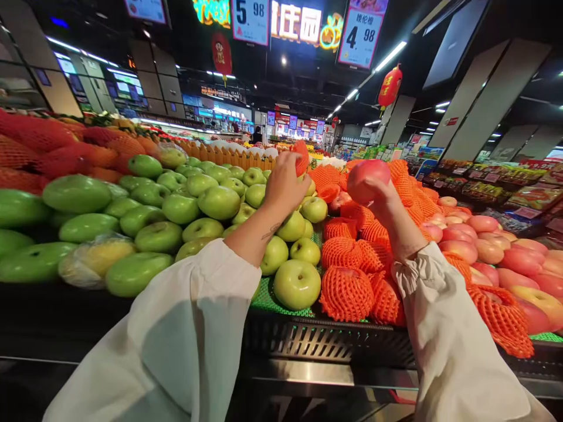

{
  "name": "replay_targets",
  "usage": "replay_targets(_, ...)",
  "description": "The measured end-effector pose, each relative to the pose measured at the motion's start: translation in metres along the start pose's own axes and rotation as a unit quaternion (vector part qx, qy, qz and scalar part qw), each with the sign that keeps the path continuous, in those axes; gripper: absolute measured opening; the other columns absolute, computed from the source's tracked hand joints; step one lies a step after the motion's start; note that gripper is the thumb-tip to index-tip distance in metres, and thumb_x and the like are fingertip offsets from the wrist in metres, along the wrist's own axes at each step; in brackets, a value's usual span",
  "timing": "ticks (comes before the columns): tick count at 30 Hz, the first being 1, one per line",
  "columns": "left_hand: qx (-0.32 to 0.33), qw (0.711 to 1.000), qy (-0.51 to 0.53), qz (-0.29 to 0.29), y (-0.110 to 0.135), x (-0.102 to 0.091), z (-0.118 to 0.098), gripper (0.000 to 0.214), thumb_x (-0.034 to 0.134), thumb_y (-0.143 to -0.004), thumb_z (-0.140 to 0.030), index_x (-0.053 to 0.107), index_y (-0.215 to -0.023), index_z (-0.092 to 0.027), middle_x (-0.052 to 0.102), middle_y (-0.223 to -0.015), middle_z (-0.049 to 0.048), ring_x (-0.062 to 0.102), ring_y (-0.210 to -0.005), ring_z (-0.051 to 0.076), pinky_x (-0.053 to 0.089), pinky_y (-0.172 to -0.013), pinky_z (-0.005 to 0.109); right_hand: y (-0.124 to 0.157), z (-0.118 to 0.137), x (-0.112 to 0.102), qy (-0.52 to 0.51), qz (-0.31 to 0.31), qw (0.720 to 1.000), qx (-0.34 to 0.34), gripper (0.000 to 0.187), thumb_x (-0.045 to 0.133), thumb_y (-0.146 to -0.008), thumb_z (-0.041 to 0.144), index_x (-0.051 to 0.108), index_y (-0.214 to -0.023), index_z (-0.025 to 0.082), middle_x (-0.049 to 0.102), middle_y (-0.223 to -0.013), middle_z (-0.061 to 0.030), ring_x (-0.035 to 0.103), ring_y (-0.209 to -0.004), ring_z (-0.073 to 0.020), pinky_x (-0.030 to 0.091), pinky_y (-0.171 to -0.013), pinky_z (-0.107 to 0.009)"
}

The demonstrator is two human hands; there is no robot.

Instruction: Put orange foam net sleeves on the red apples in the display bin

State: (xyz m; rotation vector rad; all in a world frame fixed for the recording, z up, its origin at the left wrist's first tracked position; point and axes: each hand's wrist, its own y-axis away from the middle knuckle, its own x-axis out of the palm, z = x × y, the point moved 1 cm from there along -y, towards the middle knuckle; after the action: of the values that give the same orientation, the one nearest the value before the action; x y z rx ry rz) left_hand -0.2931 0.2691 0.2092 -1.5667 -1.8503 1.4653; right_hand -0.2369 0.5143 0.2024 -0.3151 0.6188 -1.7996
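My right hand is closed around a red apple, raised over the apples wrapped in orange foam nets. To its left, my left hand pinches an orange foam net above the green apples. Part of this net is hidden behind my fingers, and I see no fruit inside it. The apple in my right hand has no net on it. A gap separates the two hands.
Larger green fruit lies at the left, near red and orange netted fruit. Unwrapped red apples are piled at the right. A black slatted crate edge runs along the front. Price signs hang overhead.
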Motion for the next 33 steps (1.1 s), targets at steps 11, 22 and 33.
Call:
replay_targets(11,0.014,0.995,0.093,-0.017,0.003,0.021,0.013,0.050,0.068,-0.076,-0.003,0.051,-0.119,-0.020,0.053,-0.132,0.0123,0.054,-0.126,0.028,0.046,-0.111,0.044,0.022,0.016,0.033,0.258,0.324,0.910,-0.012,0.084,0.092,-0.051,0.039,0.061,-0.127,0.025,0.064,-0.127,-0.0081,0.060,-0.121,-0.0326,0.046,-0.110,-0.054)
replay_targets(22,-0.049,0.987,0.148,0.039,0.007,0.011,-0.009,0.041,0.070,-0.076,-0.005,0.054,-0.111,-0.019,0.060,-0.128,0.0100,0.060,-0.114,0.022,0.050,-0.100,0.036,0.023,0.018,0.047,0.272,0.270,0.923,-0.019,0.065,0.094,-0.042,0.024,0.076,-0.104,0.024,0.068,-0.106,-0.0052,0.062,-0.110,-0.0316,0.040,-0.112,-0.057)
replay_targets(33,-0.130,0.929,0.347,-0.007,0.003,0.013,-0.014,0.034,0.066,-0.083,-0.003,0.048,-0.108,-0.019,0.067,-0.115,0.0073,0.066,-0.108,0.017,0.052,-0.094,0.030,0.024,0.014,0.042,0.216,0.267,0.939,0.008,0.061,0.090,-0.060,0.040,0.072,-0.116,0.025,0.069,-0.124,-0.0080,0.062,-0.120,-0.0300,0.040,-0.115,-0.055)
